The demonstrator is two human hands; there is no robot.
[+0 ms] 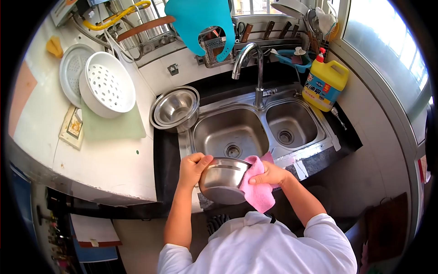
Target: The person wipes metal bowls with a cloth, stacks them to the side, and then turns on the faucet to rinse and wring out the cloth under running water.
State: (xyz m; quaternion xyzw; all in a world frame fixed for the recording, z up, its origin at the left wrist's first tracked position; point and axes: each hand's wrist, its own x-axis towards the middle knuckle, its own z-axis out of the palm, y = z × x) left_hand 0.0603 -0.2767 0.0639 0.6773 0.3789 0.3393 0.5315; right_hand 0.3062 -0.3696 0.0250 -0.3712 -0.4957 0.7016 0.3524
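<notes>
A steel bowl (221,179) is tilted on its side at the front edge of the sink, its outer wall and base facing me. My left hand (194,168) grips its left rim, thumb on the outside. In my right hand (268,175) is a pink cloth (259,194), closed around the bowl's right side so the cloth presses against the metal. The right fingers are partly hidden behind the cloth and bowl. Just beyond lies the large basin (214,132) of the double sink.
Nested steel bowls (175,108) stand left of the sink. A chrome faucet (259,77) rises behind it. A yellow detergent jug (325,84) stands at the right. A white colander (107,84) hangs on the left wall, and a turquoise bib (200,23) hangs above.
</notes>
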